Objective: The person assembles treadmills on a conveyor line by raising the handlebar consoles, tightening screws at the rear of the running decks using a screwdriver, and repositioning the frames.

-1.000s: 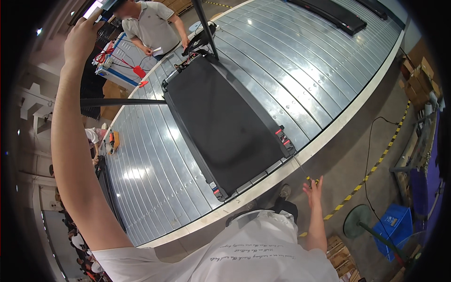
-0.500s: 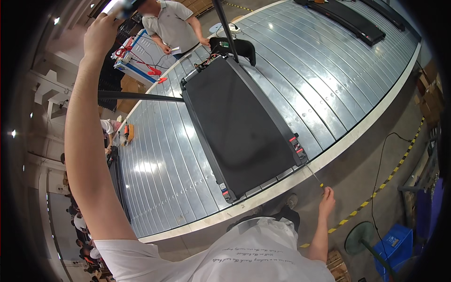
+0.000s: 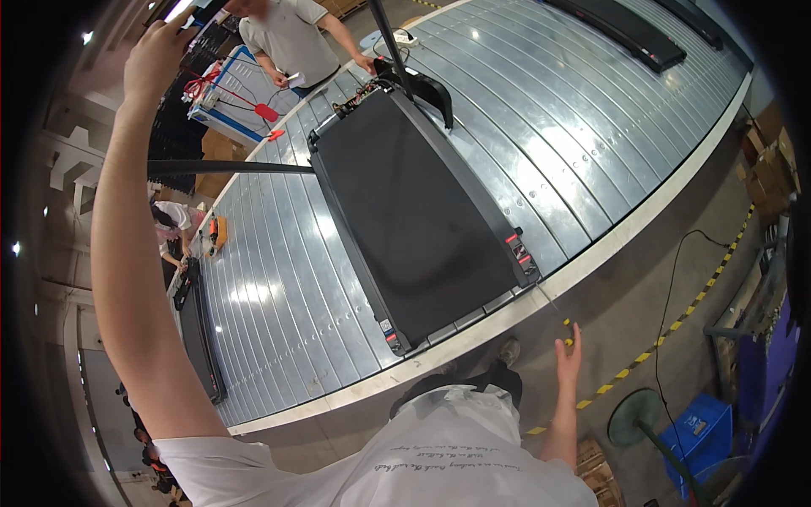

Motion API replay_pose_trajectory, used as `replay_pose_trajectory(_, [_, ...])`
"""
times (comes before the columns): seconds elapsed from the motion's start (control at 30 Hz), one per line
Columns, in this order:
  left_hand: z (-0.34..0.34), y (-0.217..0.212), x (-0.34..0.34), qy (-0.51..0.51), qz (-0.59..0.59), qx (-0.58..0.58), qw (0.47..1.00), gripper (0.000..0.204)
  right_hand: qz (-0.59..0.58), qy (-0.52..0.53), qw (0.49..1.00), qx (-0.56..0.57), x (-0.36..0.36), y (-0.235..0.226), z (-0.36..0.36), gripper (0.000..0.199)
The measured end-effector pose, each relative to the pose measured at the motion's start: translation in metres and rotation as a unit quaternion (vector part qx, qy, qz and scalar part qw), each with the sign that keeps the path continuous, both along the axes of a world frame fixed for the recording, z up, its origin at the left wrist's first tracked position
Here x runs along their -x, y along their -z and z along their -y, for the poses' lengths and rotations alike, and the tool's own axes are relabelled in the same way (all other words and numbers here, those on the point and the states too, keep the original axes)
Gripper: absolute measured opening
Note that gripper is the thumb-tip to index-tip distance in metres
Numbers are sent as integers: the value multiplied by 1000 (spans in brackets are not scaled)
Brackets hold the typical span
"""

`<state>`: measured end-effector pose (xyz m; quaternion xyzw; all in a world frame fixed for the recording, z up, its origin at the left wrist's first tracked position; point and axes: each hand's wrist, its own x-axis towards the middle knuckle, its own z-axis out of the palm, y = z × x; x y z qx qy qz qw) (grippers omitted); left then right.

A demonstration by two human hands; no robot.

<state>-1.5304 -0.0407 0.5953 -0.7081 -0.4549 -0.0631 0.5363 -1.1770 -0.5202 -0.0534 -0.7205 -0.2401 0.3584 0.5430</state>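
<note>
- Fingers of the left hand (image 3: 160,52) are curled up around something dark at the very top of the view, the arm stretched high overhead; what they grip is cut off by the rim, so I cannot tell what it is.
- Below that raised arm, a long black bar (image 3: 228,167) runs level from the left to the front corner of the treadmill.
- Left of the belt line, a second flat black deck (image 3: 201,329) lies on the ribbed metal conveyor (image 3: 279,279), with a small orange tool (image 3: 218,234) beyond it.
- Up at the far side, a blue-framed cart (image 3: 224,97) holds red cables and clips; a co-worker in a grey shirt (image 3: 291,38) stands just beside it, hands near the treadmill's head end.
- The treadmill (image 3: 414,211) lies flat and slanted across the conveyor: a wide matte black belt, dark side rails, red-and-white labels at both near corners, its motor end open with wiring showing, and a black upright post (image 3: 384,34) rising from that end.
- Its near end sits close to the conveyor's pale edge, just ahead of the person's white shirt.
- The right hand (image 3: 568,351) hangs low over the grey floor, fingers loosely straight and slightly apart, holding nothing, touching nothing, near the yellow-black floor tape (image 3: 676,325).
- Far right, a blue crate (image 3: 701,431) stands on the floor; its contents are too unclear to tell. A round fan base (image 3: 634,418) is beside it.
</note>
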Motion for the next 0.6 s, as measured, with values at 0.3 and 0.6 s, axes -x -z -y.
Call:
replay_pose_trajectory(0.3, [-23, 17, 1, 4, -6, 34, 999, 39, 70, -53, 990, 111, -30, -16, -6, 48])
replay_pose_trajectory(0.6, [14, 11, -39, -89, 76, 172, 978, 72, -251, 53, 958, 129, -28, 71, -21, 41])
